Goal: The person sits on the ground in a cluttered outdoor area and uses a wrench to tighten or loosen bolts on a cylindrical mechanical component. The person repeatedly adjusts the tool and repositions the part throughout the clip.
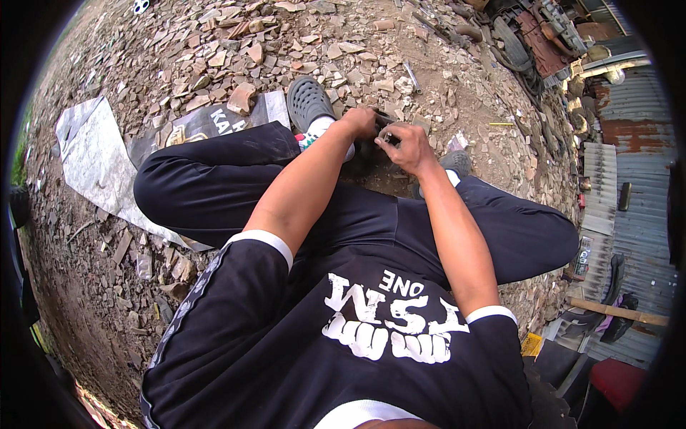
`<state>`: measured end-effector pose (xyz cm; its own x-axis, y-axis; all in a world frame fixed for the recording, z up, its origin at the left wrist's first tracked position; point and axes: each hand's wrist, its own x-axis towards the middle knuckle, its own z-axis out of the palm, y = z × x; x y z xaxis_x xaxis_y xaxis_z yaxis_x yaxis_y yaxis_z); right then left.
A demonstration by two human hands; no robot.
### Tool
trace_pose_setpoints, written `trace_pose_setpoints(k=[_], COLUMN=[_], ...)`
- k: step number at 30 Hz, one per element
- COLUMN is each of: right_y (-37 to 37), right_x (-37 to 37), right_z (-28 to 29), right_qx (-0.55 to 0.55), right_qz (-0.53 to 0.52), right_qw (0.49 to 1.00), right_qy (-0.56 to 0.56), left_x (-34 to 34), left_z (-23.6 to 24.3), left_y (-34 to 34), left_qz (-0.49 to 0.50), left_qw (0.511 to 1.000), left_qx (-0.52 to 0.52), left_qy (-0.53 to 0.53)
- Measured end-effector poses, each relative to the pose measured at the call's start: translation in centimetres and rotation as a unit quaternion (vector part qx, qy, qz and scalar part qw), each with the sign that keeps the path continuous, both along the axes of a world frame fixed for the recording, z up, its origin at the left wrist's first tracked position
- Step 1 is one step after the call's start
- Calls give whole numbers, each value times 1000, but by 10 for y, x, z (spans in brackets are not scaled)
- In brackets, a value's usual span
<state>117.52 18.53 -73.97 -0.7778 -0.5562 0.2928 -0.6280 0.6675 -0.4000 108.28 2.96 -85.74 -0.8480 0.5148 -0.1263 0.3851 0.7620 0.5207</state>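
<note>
Here both hands, left hand (359,123) and right hand (407,146), grip a small dark part (382,133), its axis unclear.

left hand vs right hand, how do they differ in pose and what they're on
The left hand is curled into a fist, knuckles up, pressed on the small dark object beside the grey clog. The right hand has its fingers bent inward, pinching the object from the other side. The left hand lies farther from the body than the right hand. Both meet on the same object above the rubble.
</note>
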Motion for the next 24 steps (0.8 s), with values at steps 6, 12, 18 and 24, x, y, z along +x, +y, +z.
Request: trace_pose_setpoints(k=[6,12,18,24], right_y=[-6,52,48,16], right_x=[-21,-79,-73,-44], right_z=[-19,-79,-65,-41], right_qx=[-61,-232,-139,-87], right_qz=[-161,-330,-400,-331], right_qw=[984,864,885,935], right_qy=[-35,-301,-195,-92], left_x=[7,11,12,12], left_z=[19,33,31,30], left_y=[-7,-5,-9,-9], left_qz=[-12,-24,-12,-16], left_qw=[1000,999,1000,999], left_qx=[-1,3,6,18], left_qy=[-9,-35,-15,-41])
